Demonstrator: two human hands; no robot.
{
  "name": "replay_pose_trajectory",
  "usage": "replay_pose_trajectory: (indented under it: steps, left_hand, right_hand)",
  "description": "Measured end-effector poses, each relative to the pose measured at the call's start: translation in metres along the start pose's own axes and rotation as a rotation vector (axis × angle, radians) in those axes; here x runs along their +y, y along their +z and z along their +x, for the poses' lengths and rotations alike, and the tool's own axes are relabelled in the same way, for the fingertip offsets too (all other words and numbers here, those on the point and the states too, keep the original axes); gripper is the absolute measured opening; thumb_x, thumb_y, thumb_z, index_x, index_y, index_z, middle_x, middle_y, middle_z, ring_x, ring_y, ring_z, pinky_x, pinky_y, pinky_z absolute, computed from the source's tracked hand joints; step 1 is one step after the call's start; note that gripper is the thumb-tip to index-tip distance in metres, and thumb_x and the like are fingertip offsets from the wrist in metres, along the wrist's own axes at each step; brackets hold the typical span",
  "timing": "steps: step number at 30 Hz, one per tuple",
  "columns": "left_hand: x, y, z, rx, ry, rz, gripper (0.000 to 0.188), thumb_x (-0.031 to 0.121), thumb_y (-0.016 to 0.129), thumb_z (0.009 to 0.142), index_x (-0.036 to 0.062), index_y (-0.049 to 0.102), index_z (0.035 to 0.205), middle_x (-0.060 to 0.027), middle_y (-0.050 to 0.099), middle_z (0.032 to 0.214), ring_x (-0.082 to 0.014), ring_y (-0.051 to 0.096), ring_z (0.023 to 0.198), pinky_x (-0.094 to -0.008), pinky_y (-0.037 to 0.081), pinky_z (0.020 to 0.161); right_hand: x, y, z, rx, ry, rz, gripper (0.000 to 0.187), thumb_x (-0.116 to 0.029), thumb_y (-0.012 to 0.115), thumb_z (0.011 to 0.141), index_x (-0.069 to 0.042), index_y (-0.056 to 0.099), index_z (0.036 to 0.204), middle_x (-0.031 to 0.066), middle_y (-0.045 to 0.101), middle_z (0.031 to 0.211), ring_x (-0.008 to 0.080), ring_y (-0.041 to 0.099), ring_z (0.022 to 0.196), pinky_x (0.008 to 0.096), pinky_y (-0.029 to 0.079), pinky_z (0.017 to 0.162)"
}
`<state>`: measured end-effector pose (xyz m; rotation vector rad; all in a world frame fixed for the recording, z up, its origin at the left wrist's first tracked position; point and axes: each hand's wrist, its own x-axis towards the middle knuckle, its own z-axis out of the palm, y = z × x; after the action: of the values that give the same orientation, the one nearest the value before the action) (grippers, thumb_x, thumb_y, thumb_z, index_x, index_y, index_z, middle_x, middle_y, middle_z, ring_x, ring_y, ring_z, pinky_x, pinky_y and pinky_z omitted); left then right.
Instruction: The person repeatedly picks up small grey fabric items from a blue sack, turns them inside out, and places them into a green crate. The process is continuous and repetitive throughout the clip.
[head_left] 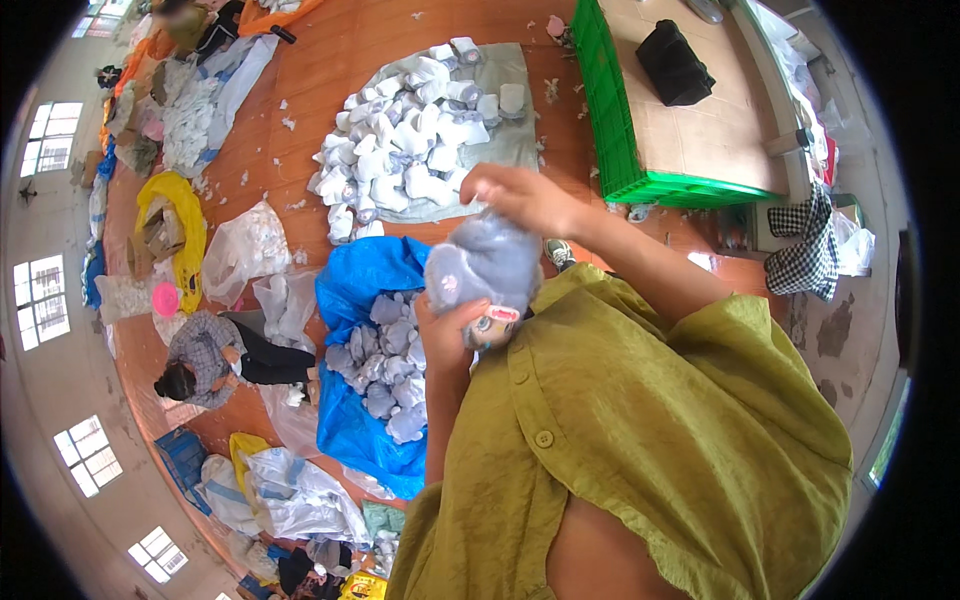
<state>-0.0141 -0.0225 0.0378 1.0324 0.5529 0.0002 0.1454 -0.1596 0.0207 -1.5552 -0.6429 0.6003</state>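
Note:
In front of my olive shirt, my left hand point(450, 328) is closed round a grey-blue plush toy point(490, 255). The toy has a small pink mark on its fuzzy side, and a printed eye and a red-and-white patch show at its lower end. My right hand point(520, 200) is bent over the toy's top end with its fingers drawn together. Something pale shows at those fingertips, too small to make out. Just left of my left hand lies a blue sack point(365, 265) holding a heap of grey plush pieces point(385, 350).
A heap of white and grey plush pieces point(410, 140) lies on a pale sheet point(510, 70) ahead. To the right stands a green crate point(620, 150) with cardboard and a black bag point(675, 62) on top. At left a person point(210, 350) sits among plastic bags point(245, 250).

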Motion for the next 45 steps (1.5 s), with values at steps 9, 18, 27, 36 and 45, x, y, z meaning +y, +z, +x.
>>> replay_pose_trajectory:
  steps: [9, 18, 27, 36, 45]
  left_hand:
    - [0.007, 0.051, -0.003, 0.082, -0.007, -0.079, 0.027, -0.005, 0.058, 0.065, -0.0079, 0.061, 0.092, -0.0108, 0.064, 0.084, -0.0187, 0.062, 0.070, -0.0275, 0.049, 0.064]
    - [-0.019, 0.038, 0.007, 0.110, 0.201, 0.210, 0.018, 0.000, 0.065, 0.070, -0.0073, 0.064, 0.087, -0.0073, 0.065, 0.085, -0.0152, 0.060, 0.076, -0.0286, 0.047, 0.067]
    - [0.009, -0.051, 0.033, -0.075, 0.167, 0.693, 0.057, 0.026, 0.070, 0.079, -0.0037, 0.046, 0.121, -0.0108, 0.058, 0.109, -0.0185, 0.055, 0.097, -0.0298, 0.043, 0.085]
    - [-0.005, 0.006, 0.031, -0.145, 0.187, 0.534, 0.033, 0.024, 0.063, 0.085, -0.0036, 0.057, 0.102, -0.0076, 0.062, 0.092, -0.0132, 0.055, 0.081, -0.0271, 0.044, 0.073]
    - [-0.013, -0.014, 0.024, 0.106, 0.496, 0.289, 0.032, 0.020, 0.053, 0.092, -0.0050, 0.053, 0.112, -0.0067, 0.059, 0.104, -0.0117, 0.052, 0.091, -0.0267, 0.043, 0.080]
  right_hand:
    - [-0.002, 0.027, 0.007, 0.339, 0.061, -0.404, 0.050, -0.042, 0.051, 0.088, 0.001, 0.061, 0.065, 0.0230, 0.054, 0.060, 0.0396, 0.050, 0.057, 0.0447, 0.042, 0.057]
    - [0.055, 0.025, 0.029, 0.496, 0.486, 0.160, 0.059, -0.044, 0.058, 0.083, 0.013, 0.060, 0.067, 0.0202, 0.058, 0.059, 0.0200, 0.057, 0.056, 0.0371, 0.045, 0.056]
    - [0.010, 0.004, 0.024, 0.339, 0.333, -0.532, 0.058, -0.053, 0.051, 0.084, -0.001, 0.064, 0.060, 0.0201, 0.060, 0.063, 0.0373, 0.059, 0.065, 0.0432, 0.047, 0.061]
    - [-0.014, 0.025, 0.021, 0.336, 0.045, -0.418, 0.052, -0.044, 0.056, 0.085, -0.002, 0.059, 0.056, 0.0104, 0.055, 0.051, 0.0250, 0.050, 0.046, 0.0353, 0.040, 0.048]
    - [0.019, -0.007, -0.001, -0.165, 0.369, 0.405, 0.056, -0.050, 0.056, 0.084, -0.004, 0.054, 0.117, 0.0084, 0.054, 0.116, 0.0191, 0.051, 0.105, 0.0333, 0.040, 0.091]
